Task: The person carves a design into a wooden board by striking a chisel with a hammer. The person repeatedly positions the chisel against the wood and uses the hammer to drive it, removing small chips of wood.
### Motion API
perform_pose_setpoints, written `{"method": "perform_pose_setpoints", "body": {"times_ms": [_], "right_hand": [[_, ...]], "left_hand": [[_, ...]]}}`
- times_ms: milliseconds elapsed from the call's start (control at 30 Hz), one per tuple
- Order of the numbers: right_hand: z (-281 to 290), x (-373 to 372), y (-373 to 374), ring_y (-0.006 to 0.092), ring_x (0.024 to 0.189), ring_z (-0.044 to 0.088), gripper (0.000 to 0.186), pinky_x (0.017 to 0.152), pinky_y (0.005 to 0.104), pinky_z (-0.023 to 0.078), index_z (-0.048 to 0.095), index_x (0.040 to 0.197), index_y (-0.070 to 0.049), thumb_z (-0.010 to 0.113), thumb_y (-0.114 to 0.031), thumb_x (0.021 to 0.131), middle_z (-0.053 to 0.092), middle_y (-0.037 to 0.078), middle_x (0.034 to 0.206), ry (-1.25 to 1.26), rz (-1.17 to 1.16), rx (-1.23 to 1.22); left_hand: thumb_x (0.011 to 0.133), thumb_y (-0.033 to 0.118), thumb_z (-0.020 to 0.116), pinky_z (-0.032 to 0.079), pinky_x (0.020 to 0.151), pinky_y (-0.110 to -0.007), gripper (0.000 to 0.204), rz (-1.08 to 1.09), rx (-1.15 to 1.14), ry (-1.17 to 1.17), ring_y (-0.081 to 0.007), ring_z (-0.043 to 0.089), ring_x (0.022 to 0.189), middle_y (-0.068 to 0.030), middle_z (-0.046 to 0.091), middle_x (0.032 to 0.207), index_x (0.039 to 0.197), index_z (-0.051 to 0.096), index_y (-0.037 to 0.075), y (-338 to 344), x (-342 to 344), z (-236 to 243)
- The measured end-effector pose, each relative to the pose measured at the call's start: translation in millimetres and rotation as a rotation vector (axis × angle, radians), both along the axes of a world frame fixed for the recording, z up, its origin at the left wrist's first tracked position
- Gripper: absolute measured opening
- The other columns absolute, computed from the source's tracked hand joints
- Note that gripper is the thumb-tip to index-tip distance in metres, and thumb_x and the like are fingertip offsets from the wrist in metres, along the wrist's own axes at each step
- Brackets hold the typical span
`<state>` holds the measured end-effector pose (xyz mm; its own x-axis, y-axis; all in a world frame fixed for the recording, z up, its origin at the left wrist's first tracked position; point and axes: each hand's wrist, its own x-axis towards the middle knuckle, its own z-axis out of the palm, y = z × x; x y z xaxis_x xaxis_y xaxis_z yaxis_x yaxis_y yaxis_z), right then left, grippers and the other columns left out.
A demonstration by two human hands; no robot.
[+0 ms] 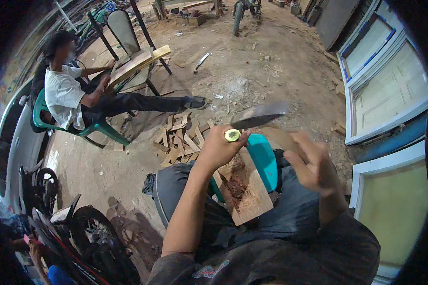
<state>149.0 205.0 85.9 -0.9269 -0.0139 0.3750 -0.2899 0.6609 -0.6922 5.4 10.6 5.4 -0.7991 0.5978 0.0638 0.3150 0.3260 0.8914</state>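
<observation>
Dirt-floored yard (290, 61) | our left hand (221, 149) has fingers clamped on a yellow-topped chisel (232, 136), right hand (314, 164) on a blurred hammer (259, 115) | plank (257, 195) across teal stool (266, 164) | square blows (knuckles clear) should serve us

Wood board (251, 192) before me: rough, gouged face. My seat (263, 164): smooth plastic. My trousers (294, 206): matt, creased cloth.

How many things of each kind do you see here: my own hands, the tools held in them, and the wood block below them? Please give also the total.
Hands: 2 (left hand, right hand)
Held tools: 2 (yellow-ended tool in the left, blurred tool in the right)
Wood block: 1
Total: 5
</observation>
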Motion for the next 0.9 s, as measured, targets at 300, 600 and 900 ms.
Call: {"method": "perform_pose_setpoints", "body": {"times_ms": [300,600,900], "right_hand": [[-4,-7,3,0.0435,0.074,0.065,0.031,0.059,0.0488,0.049,0.056,0.116,-0.002,0.063,-0.019,0.090,0.064,0.026,0.079,-0.152,0.055,0.216],[14,5,1,0.0394,0.083,0.067,0.029,0.070,0.0397,0.050,0.060,0.113,0.002,0.063,-0.013,0.088,0.066,0.025,0.089,-0.103,-0.058,0.018],[6,4,6,0.0434,0.082,0.065,0.031,0.065,0.0463,0.051,0.058,0.116,-0.003,0.064,-0.016,0.089,0.065,0.027,0.088,-0.034,-0.092,0.178]], "left_hand": [[0.082,0.007,0.067,0.054,0.067,-0.030,0.013,0.000,0.018,-0.025,-0.0136,0.068,0.072,-0.0082,0.072,0.078,0.092,0.069,-0.001,0,0,-6],[0.089,0.031,0.069,0.049,0.060,-0.035,0.032,0.021,0.003,-0.030,-0.0202,0.063,0.060,-0.0117,0.066,0.067,0.081,0.068,0.000,-1,2,-1],[0.089,0.027,0.069,0.050,0.060,-0.031,0.028,0.017,0.040,-0.047,-0.0156,0.064,0.062,-0.0081,0.069,0.070,0.082,0.070,0.000,0,2,-3]]}}
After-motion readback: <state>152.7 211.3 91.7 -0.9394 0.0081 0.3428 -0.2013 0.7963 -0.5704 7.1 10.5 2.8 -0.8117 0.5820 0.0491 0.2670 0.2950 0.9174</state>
